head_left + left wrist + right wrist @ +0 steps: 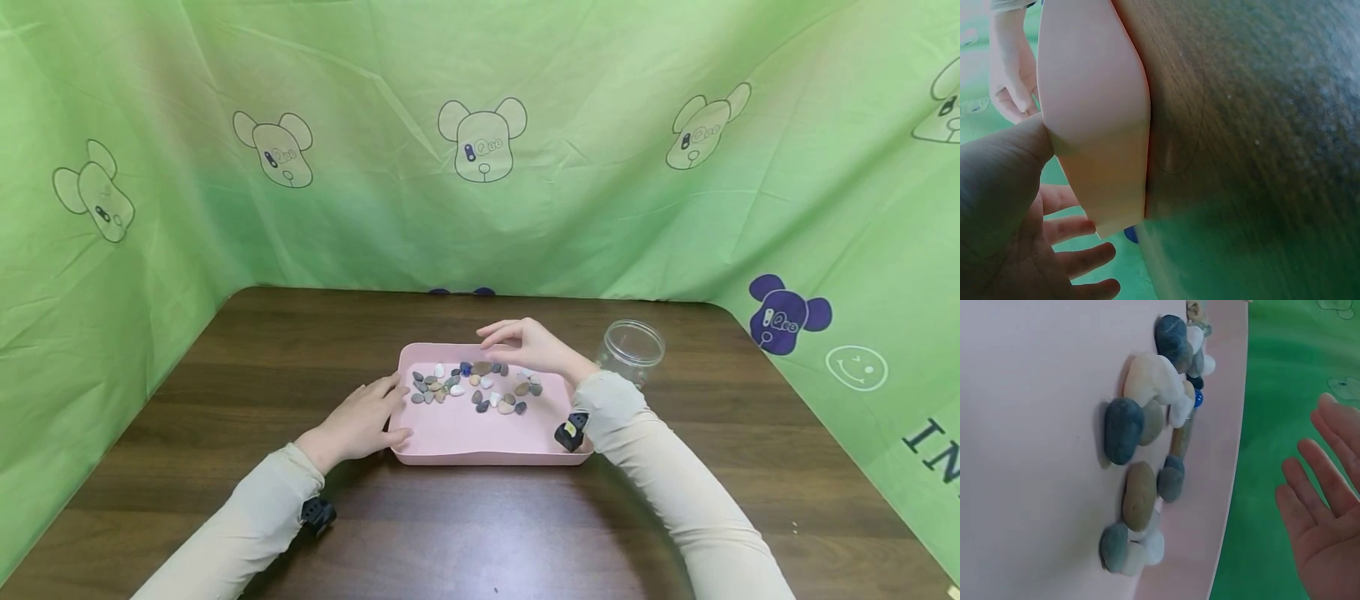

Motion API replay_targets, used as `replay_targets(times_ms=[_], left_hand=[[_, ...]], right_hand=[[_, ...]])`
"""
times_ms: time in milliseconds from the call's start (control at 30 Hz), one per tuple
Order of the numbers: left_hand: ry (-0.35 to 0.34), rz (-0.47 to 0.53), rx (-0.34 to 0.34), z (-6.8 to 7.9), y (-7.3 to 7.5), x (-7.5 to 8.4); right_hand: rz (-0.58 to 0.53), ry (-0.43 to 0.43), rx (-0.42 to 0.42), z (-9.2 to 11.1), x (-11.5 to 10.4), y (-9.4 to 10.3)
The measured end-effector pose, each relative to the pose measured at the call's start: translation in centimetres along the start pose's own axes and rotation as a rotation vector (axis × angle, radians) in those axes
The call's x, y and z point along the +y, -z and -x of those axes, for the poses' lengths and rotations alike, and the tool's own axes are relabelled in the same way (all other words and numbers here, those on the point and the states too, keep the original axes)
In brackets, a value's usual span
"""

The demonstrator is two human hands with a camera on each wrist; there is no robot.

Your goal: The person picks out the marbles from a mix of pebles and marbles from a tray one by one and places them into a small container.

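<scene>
A shallow pink tray (pixel 465 437) lies on the table with pebbles (pixel 506 404) in grey, white and tan spread over its floor. Among them near the far wall sits a small shiny blue ball (pixel 1198 398). My left hand (pixel 365 421) rests at the tray's left rim, its thumb and fingertips lapping over the edge. In the left wrist view the left fingers (pixel 1088 259) are spread beside the tray wall. My right hand (pixel 528 346) hovers above the far side of the tray, fingers loosely extended. The right wrist view shows that palm (pixel 1329 531) holding nothing.
A clear, round plastic jar (pixel 632 346) stands without a lid just behind the right wrist, to the right of the tray. Green cloth (pixel 480 233) with bear faces hangs around the back and sides of the brown wooden table (pixel 300 333).
</scene>
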State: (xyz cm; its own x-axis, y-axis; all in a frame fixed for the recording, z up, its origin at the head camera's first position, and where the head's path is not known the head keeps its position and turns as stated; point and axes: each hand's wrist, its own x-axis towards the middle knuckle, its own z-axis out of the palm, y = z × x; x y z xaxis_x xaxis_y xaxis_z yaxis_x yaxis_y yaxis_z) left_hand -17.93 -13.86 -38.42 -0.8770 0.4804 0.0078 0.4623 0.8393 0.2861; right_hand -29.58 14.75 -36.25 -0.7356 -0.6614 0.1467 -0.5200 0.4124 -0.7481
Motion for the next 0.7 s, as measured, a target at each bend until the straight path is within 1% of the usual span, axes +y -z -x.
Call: replay_targets(times_ms=[300, 500, 700], left_hand=[[-0.018, -0.013, 0.021, 0.0, -0.1, -0.1], [-0.015, -0.014, 0.019, 0.0, -0.1, -0.1], [-0.008, -0.013, 0.01, 0.0, -0.1, -0.1]], right_hand=[[-0.012, -0.018, -0.051, -0.6, 0.0, -0.9], [-0.017, -0.018, -0.076, -0.9, 0.5, -1.4], [-0.009, -0.051, -0.091, -1.4, 1.3, -2.1]])
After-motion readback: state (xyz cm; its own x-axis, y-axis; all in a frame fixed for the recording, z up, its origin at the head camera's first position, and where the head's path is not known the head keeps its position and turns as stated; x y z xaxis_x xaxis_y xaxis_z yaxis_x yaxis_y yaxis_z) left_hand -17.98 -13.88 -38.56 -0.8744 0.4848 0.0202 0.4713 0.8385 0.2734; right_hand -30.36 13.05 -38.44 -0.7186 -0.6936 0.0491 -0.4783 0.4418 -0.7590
